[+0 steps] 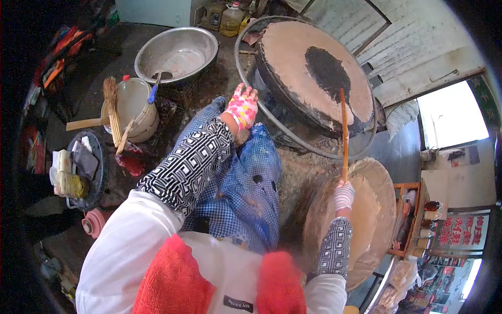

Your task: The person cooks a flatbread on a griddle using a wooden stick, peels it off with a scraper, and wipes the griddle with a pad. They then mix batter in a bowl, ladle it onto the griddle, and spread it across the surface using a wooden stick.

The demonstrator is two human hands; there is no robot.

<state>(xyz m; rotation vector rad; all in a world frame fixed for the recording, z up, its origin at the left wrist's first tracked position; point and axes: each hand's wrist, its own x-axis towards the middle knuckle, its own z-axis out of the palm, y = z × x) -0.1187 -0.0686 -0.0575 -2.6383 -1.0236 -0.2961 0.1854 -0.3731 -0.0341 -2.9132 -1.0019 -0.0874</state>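
My right hand (343, 197), in a striped glove, is closed around the lower end of a long wooden stick (345, 136). The stick's far end reaches over a round griddle (260, 78), near the edge of a dark bare patch in its middle. Pale batter (287, 44) covers the griddle around that patch. My left hand (242, 107), in a pink-and-yellow patterned glove with bare fingertips, is above my knee beside the metal ring (269, 116) around the griddle. Its fingers are partly spread with nothing visible in them; whether they touch the ring I cannot tell.
Right of my legs is a round pan (387, 209) of pale flat sheets. To the left stand a metal basin (178, 52) and a bucket (149, 123) with a straw brush (112, 110) and a blue-handled ladle (153, 93). A tray (99, 157) holds small containers.
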